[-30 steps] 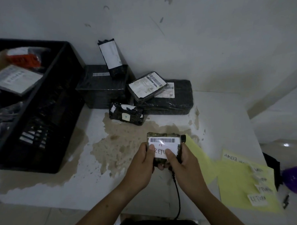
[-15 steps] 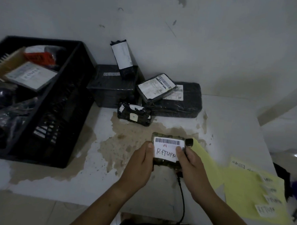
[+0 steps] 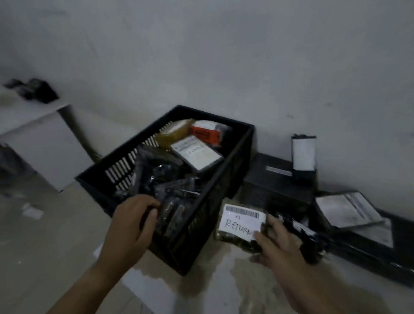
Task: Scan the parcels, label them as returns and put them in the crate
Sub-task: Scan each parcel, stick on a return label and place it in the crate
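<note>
Although the picture is rather blurred, the main things can be read. At the far left a white block-shaped piece of furniture [image 3: 43, 145] stands by the wall. On its top are some dark objects [image 3: 38, 92] which I cannot identify.

Next comes the black crate [image 3: 226, 181], which stands on the left end of the stained tabletop [image 3: 219, 283]. Inside it lie a brownish parcel [image 3: 174, 131], an orange-red parcel [image 3: 206, 133] and a flat parcel with a white label [image 3: 196, 154]. Nearer to the person are several dark plastic-wrapped parcels [image 3: 162, 178]. The left hand [image 3: 132, 222] is at the near wall of the crate, and its fingers curl over the rim there and hold it.

The two hands are apart, with the near right corner of the crate between them. The right hand [image 3: 278, 247] grips the small parcel [image 3: 235, 238], with the thumb on the lower right corner of its RETURN label [image 3: 241, 220]. This white label carries a barcode and the handwritten word. The small parcel is outside the crate, just beside its long right wall, with the label turned up toward the camera. Whether it touches the tabletop I cannot tell.

Behind the right hand lies a small dark parcel [image 3: 302, 230]. Further right a black box parcel [image 3: 278, 183] stands near the wall, and an upright parcel with a white label [image 3: 303, 156] rises behind it against the wall. At the far right a flat labelled parcel [image 3: 348, 210] rests on a long black parcel [image 3: 391, 260].
</note>
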Tool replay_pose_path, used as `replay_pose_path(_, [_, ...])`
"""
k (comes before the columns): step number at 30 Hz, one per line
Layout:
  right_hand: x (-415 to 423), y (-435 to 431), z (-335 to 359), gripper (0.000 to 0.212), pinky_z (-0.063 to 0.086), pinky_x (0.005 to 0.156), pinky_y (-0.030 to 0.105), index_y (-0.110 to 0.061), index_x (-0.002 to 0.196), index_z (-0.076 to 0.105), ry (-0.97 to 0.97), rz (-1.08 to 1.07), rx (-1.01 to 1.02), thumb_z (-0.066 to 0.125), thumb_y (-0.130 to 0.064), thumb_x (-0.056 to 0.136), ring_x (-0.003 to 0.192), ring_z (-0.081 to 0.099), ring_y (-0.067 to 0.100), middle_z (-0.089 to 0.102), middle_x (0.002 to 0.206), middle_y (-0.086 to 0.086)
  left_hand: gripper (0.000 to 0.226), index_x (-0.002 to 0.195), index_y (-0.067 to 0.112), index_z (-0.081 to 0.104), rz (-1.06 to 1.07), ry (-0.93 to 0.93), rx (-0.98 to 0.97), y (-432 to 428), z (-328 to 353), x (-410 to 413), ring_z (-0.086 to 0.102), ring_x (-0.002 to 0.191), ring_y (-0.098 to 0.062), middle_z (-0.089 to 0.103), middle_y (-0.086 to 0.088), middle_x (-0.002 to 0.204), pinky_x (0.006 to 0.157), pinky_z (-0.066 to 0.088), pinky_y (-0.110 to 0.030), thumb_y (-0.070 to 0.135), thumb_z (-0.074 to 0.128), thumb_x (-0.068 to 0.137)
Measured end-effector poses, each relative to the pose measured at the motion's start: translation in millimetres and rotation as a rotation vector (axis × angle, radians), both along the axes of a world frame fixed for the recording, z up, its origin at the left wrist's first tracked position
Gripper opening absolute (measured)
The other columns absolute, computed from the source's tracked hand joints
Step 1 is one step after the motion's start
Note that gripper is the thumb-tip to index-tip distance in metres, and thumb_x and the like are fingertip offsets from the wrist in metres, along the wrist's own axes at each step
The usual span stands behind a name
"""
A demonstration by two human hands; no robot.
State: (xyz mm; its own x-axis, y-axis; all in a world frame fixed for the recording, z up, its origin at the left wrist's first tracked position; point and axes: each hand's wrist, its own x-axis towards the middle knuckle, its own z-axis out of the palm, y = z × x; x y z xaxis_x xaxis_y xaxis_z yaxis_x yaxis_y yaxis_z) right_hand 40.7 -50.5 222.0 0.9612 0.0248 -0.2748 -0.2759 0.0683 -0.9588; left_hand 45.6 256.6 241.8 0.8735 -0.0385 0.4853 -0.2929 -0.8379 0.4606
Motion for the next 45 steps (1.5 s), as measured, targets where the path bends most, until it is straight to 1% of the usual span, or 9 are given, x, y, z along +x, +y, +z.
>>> replay_pose_path(6, [81, 96, 55, 0.052, 0.058, 0.067, 0.025, -0.052, 0.134, 0.04, -0.155, 0.208, -0.088, 0.055, -0.015, 0.101, 0.091, 0.071, 0.004, 0.071, 0.111, -0.012, 0.041, 0.096, 0.021, 0.062, 0.248, 0.131, 0.168, 114, -47, 33, 0.05, 0.124, -0.027, 0.058, 0.001, 0.113, 0.108, 0.035, -0.056, 0.048, 0.032, 0.104])
replay_pose_path(11, [129, 177, 77, 0.05, 0.054, 0.085, 0.019, -0.048, 0.135, 0.043, -0.401, 0.505, -0.359, 0.063, -0.023, 0.095, 0.105, 0.065, -0.002, 0.068, 0.121, -0.011, 0.051, 0.129, 0.011, 0.055, 0.223, 0.122, 0.042, 125, -74, 38, 0.011, 0.155, -0.023, 0.041, -0.007, 0.151, 0.121, 0.026, -0.051, 0.048, 0.03, 0.104])
replay_pose_path(15, [175, 245, 85, 0.054, 0.051, 0.092, 0.045, -0.051, 0.137, 0.033, -0.751, 0.592, -0.756, 0.058, -0.04, 0.09, 0.108, 0.057, 0.024, 0.064, 0.112, 0.0, 0.062, 0.136, 0.009, 0.048, 0.321, 0.075, -0.099, 118, -91, 39, -0.001, 0.157, -0.027, 0.013, -0.003, 0.168, 0.12, 0.025, -0.054, 0.057, 0.027, 0.102])
replay_pose_path(20, [224, 316, 79, 0.055, 0.045, 0.08, 0.035, -0.033, 0.147, 0.032, -0.786, 0.983, -1.165, 0.053, -0.023, 0.096, 0.106, 0.059, 0.03, 0.063, 0.125, 0.007, 0.059, 0.14, 0.022, 0.042, 0.323, 0.081, -0.244, 114, -91, 40, 0.047, 0.137, -0.029, -0.001, 0.007, 0.169, 0.093, 0.05, -0.043, 0.063, 0.03, 0.099])
replay_pose_path(23, [242, 348, 56, 0.059, 0.05, 0.085, 0.035, -0.03, 0.148, 0.032, -0.692, 1.119, -1.306, 0.054, -0.016, 0.096, 0.111, 0.059, 0.03, 0.058, 0.135, 0.007, 0.054, 0.14, 0.025, 0.042, 0.308, 0.088, -0.268, 114, -92, 40, 0.058, 0.122, -0.023, -0.001, 0.01, 0.169, 0.082, 0.046, -0.029, 0.058, 0.034, 0.098])
replay_pose_path(27, [256, 378, 35, 0.061, 0.053, 0.092, 0.04, -0.022, 0.145, 0.041, -0.671, 1.138, -1.398, 0.063, -0.008, 0.09, 0.116, 0.057, 0.028, 0.057, 0.133, 0.01, 0.055, 0.137, 0.024, 0.044, 0.319, 0.075, -0.283, 112, -93, 43, 0.057, 0.124, -0.022, 0.002, 0.01, 0.168, 0.08, 0.042, -0.017, 0.061, 0.033, 0.098])
replay_pose_path(35, [243, 397, -5, 0.064, 0.043, 0.071, 0.038, -0.007, 0.137, 0.033, -0.766, 0.982, -1.565, 0.072, -0.019, 0.087, 0.107, 0.062, 0.032, 0.055, 0.126, 0.016, 0.054, 0.136, 0.022, 0.041, 0.322, 0.052, -0.259, 110, -97, 46, 0.052, 0.13, -0.039, 0.001, 0.007, 0.169, 0.085, 0.043, -0.031, 0.061, 0.03, 0.1])
replay_pose_path(41, [226, 374, 4, 0.085, 0.036, 0.101, 0.039, -0.001, 0.151, 0.019, -0.928, 0.829, -1.751, 0.063, -0.042, 0.091, 0.124, 0.052, 0.029, 0.051, 0.139, 0.015, 0.055, 0.14, 0.019, 0.038, 0.313, 0.053, -0.24, 110, -98, 45, 0.054, 0.122, -0.047, 0.001, 0.007, 0.169, 0.082, 0.046, -0.034, 0.055, 0.032, 0.1])
replay_pose_path(45, [199, 319, 39, 0.088, 0.028, 0.108, 0.043, -0.009, 0.154, 0.019, -1.123, 0.8, -1.591, 0.065, -0.036, 0.084, 0.126, 0.046, 0.034, 0.051, 0.139, 0.015, 0.059, 0.138, 0.01, 0.043, 0.298, 0.06, -0.221, 108, -95, 44, 0.05, 0.129, -0.032, 0.001, 0.006, 0.168, 0.083, 0.047, -0.034, 0.054, 0.033, 0.099])
